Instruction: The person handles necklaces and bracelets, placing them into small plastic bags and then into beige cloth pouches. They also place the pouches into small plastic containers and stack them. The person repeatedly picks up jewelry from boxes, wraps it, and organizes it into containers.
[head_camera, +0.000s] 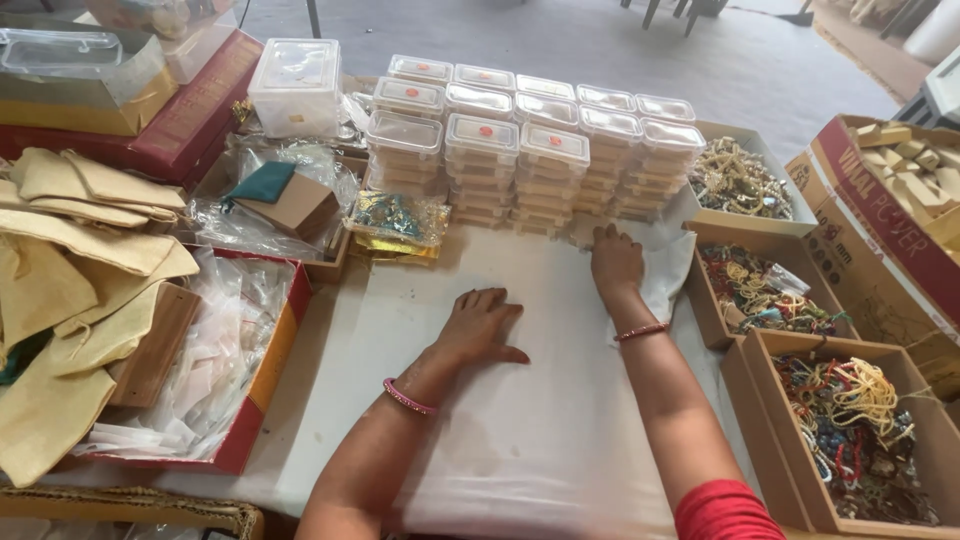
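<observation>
My left hand (482, 322) lies flat, palm down, on a white cloth (540, 420) spread over the table, fingers pointing away from me. Farther out and to the right, my right hand (614, 262) presses on the same cloth near its bunched far right corner (668, 270). Each wrist wears a pink bangle. Neither hand holds anything. Just beyond the right hand stand stacks of small clear plastic boxes (520, 150) with red dots on their lids.
Cardboard trays of beaded jewellery (850, 420) line the right side. A red box of clear pouches (215, 350) and beige cloth bags (70, 260) sit left. A small brown box (295, 205) and a gold packet (400, 220) lie behind.
</observation>
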